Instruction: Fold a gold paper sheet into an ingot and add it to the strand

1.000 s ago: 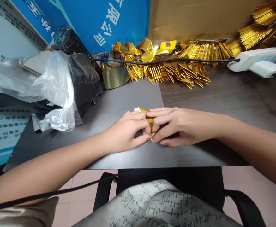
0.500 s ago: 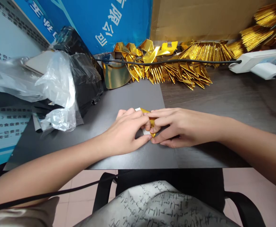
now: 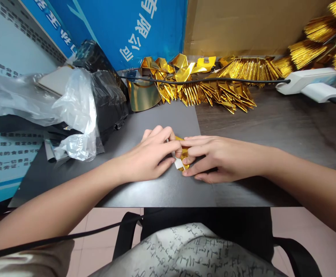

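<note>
The person's left hand [image 3: 158,154] and right hand [image 3: 214,157] meet over a small gold piece [image 3: 185,152] with a white part [image 3: 178,164] showing, on a smooth grey sheet [image 3: 156,194]. The right fingertips rest on the gold; the left fingers curl at its left side. Beyond lie folded gold foil pieces [image 3: 198,95], crossed by a black cable [image 3: 185,82] reaching a white power strip [image 3: 296,80]. A crumpled clear plastic bag [image 3: 80,115] sits to the left.

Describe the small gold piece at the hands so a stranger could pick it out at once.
Find the dark desk. On it, look between the left hand and right hand. That gold piece, with white at its left, lies apart from the gold pile at the back.
</note>
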A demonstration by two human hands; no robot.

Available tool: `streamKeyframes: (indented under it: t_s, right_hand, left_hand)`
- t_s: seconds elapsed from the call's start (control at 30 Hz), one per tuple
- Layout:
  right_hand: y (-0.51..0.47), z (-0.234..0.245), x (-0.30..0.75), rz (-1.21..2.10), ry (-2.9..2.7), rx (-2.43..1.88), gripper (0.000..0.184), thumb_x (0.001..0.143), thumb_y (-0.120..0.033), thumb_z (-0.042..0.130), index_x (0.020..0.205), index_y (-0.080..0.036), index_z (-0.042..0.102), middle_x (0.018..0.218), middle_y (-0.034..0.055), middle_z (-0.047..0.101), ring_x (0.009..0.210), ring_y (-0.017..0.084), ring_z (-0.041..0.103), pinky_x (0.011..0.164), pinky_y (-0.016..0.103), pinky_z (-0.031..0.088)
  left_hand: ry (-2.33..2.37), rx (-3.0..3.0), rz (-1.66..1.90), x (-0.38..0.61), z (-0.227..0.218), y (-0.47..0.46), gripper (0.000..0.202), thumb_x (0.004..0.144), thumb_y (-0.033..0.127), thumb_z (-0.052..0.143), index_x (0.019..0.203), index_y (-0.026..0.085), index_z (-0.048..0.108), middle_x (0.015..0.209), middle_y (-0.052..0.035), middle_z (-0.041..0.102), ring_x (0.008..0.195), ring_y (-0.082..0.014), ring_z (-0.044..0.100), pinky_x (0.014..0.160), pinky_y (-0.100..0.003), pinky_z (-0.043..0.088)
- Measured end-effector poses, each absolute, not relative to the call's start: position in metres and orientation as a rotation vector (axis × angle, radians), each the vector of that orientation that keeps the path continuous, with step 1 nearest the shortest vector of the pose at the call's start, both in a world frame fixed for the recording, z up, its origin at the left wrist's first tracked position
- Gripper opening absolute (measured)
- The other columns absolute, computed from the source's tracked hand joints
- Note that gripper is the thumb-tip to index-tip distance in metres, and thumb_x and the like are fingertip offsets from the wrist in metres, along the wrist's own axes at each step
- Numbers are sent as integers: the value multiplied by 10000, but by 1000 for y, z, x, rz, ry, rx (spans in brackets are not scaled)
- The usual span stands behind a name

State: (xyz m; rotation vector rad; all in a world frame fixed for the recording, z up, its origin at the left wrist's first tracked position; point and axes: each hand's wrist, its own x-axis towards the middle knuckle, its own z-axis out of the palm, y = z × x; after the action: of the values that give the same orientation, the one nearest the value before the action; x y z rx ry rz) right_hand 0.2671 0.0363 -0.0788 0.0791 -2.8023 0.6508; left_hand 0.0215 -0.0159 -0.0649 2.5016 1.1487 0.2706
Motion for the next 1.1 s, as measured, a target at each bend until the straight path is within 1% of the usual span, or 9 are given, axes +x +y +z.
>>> streamKeyframes:
  t_s: [0.1,0.23,0.37,0.53,0.67,0.8,0.9,1.03,1.1]
  right_hand:
    - [37,-79,268,704,-2788,85,232,979,-238,601,1140,-179,758,1109,70,709,1192,204,633,1263,451,312]
    - [40,-78,271,734,-2823,61,229,985,-258,600,1134,-192,761,1103,61,712,1160,190,662,1276,479,282]
    - [45,-76,278,671,-2877,4,239,980,-291,614,1161,-228,757,1194,44,714,1453,265,460,1285,589,168]
    - [49,-70,284,537,-2918,-34,224,982,-287,607,1130,-223,763,1181,54,738,1533,293,318,1265,647,118]
    - [53,-69,287,442,-2878,-16,186,978,-291,624,1039,-219,784,1169,58,749,1523,297,339,1258,644,158]
    - [62,-73,291,340,-2838,-51,192,984,-321,625,1009,-228,792,1170,43,745,1460,308,447,1239,632,239]
    - [68,-77,293,251,-2809,-100,197,997,-306,606,1027,-233,787,1151,43,743,1385,301,534,1202,625,312]
    - [72,-82,291,191,-2754,-112,206,998,-281,597,976,-191,781,1097,66,740,1297,291,596,1149,560,405]
    - [71,-83,289,172,-2731,-127,220,995,-284,598,959,-171,783,1083,92,722,1272,299,600,1099,528,454]
  left_hand:
    - [1023,2675,429,13,-65,-6,177,979,255,516,1016,198,679,1097,-72,587,1001,-177,474,904,-343,382]
    - [899,2680,471,6,-71,5,216,1002,260,492,1124,187,654,1115,-63,640,1047,-156,565,955,-317,456]
    - [885,2637,477,4,-74,10,225,1009,255,487,1119,179,667,1162,-72,661,1085,-143,602,976,-289,478]
    - [970,2741,362,4,-68,9,292,1016,256,447,1066,174,723,930,-55,672,872,-135,589,837,-283,454]
    - [915,2780,310,2,-63,9,287,1019,244,460,1028,176,739,845,-38,665,805,-122,560,803,-265,428]
    - [823,2764,289,1,-62,9,291,1027,277,477,1016,189,754,820,-32,673,784,-121,532,753,-257,394]
    - [765,2716,258,5,-62,6,290,1018,352,509,980,196,750,828,-32,665,803,-125,528,777,-266,389]
    - [799,2670,298,11,-65,0,317,982,462,556,912,207,729,991,-55,655,927,-151,523,876,-295,402]
    - [821,2656,332,13,-67,-1,315,970,485,568,970,206,714,1138,-77,645,1045,-178,521,956,-323,413]
